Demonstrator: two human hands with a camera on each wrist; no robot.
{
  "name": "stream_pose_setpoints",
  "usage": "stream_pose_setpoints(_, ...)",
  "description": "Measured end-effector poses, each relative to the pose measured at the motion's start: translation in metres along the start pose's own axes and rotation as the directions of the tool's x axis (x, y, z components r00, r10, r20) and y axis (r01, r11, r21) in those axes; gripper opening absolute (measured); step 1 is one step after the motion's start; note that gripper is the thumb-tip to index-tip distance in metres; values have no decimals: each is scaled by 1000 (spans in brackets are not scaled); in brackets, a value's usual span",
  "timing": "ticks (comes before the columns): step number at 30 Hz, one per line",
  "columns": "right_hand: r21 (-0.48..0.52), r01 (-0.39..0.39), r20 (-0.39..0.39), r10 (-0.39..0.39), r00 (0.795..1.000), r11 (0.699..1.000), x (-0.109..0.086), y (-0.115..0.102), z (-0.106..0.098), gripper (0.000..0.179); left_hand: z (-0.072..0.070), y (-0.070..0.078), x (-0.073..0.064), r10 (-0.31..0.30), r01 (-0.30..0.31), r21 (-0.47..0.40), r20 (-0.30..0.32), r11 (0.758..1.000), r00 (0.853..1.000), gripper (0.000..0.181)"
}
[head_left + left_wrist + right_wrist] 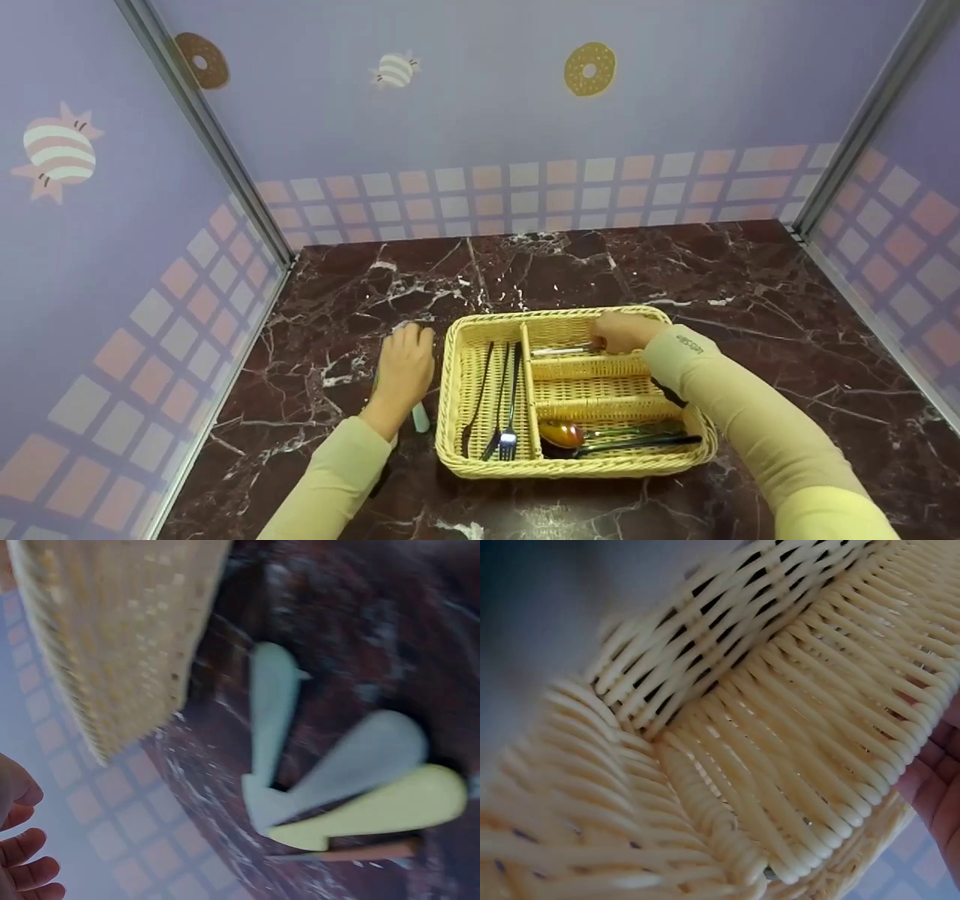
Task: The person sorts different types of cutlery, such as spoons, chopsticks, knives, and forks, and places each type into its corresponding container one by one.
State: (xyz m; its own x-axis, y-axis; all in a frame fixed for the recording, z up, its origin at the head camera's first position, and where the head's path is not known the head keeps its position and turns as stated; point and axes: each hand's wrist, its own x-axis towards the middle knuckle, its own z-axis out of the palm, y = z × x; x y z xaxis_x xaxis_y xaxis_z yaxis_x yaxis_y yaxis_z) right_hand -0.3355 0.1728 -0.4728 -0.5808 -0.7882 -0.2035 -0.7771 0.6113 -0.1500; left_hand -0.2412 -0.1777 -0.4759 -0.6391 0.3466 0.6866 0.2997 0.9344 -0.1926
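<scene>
My right hand [622, 332] reaches into the back compartment of a woven cutlery basket [577, 470]. Its curled fingers pinch the right end of a slim silvery utensil [559, 350], whose kind is unclear. In the right wrist view a woven divider [780, 765] hides much of that hand [937, 787]. Left of the basket hovers my left hand [407, 367], fingers loosely bent, holding nothing. Below it lie knife-shaped pieces with pastel handles: a green one [274, 701], a grey one [367, 754], a yellow one [382, 810] and an orange-handled one [367, 851].
Dark forks [508, 442] and other long cutlery fill the basket's left compartment. A shiny spoon [561, 433] and dark-handled pieces lie in the front right compartment. The marbled tabletop [375, 292] is bordered by patterned panels [480, 112] at the back and sides.
</scene>
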Motion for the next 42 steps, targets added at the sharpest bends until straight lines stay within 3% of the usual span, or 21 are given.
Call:
stream_pose_setpoints(4,-25,-26,86,28,996,999,6,-1,0,22,-1,-14,-15,-42,41,5,59,999,997,19)
stream_pose_setpoints(8,2,-47,146,46,988,999,10,-4,-1,23,-3,-24,-24,-85,85,5,79,996,993,13)
stream_pose_setpoints(17,15,-34,137,31,990,999,9,-3,-4,24,-3,-35,-33,-116,117,-2,77,993,990,14)
stream_pose_setpoints(20,49,-33,105,27,994,998,8,-1,-8,16,-2,-38,-40,-168,176,-44,139,983,976,16)
stream_pose_setpoints(22,80,-29,49,25,998,996,5,-1,-13,15,-3,-40,-45,-232,259,-92,234,961,944,18)
stream_pose_setpoints(23,87,-22,14,21,1000,996,2,-2,-17,15,-4,-41,-48,-267,311,-112,297,944,917,18)
stream_pose_setpoints(24,90,-14,-31,17,999,996,0,-3,-21,17,-5,-42,-52,-300,367,-126,367,922,880,19)
stream_pose_setpoints(28,75,18,-173,-5,985,997,-12,-15,-38,22,-8,-48,-64,-375,544,-121,601,831,706,12)
stream_pose_setpoints(30,53,50,-245,-36,969,997,-19,-25,-46,20,-9,-50,-69,-388,591,-109,659,799,645,5)
stream_pose_setpoints(32,28,86,-317,-73,946,996,-28,-36,-53,17,-9,-51,-74,-396,625,-112,685,772,612,10)
stream_pose_setpoints(35,1,155,-409,-141,901,988,-42,-50,-59,15,-9,-52,-78,-406,667,-125,707,735,579,26)
stream_pose_setpoints(38,-44,228,-481,-221,849,973,-54,-63,-62,18,-10,-52,-80,-424,704,-128,718,699,552,34)
stream_pose_setpoints(42,-103,321,-557,-322,765,941,-66,-75,-64,22,-12,-54,-80,-462,735,-101,718,671,520,34)
